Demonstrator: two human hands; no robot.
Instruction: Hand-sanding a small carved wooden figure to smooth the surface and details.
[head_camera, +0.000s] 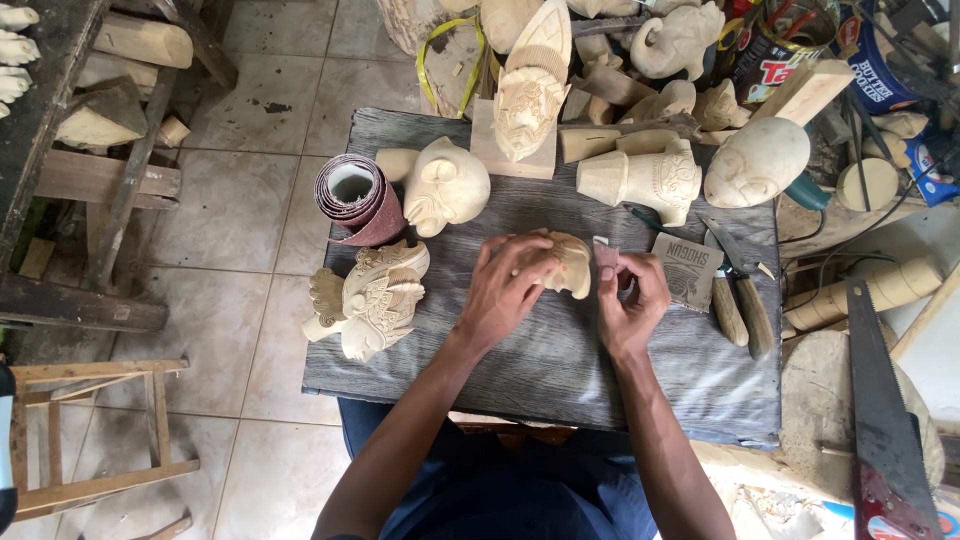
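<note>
My left hand (505, 288) grips a small pale wooden carving (567, 262) and holds it down on the grey wooden board (560, 370). My right hand (630, 300) pinches a small folded piece of reddish sandpaper (606, 254) right beside the carving's right edge. Both forearms reach in from the bottom of the head view over my blue clothing.
A sandpaper roll (355, 198), a round-headed carving (445, 185) and an ornate mask carving (375, 295) lie left of my hands. Two knives (740, 290) and a sandpaper sheet (686, 268) lie to the right. A handsaw (880, 400), more carvings and tins crowd the back and right.
</note>
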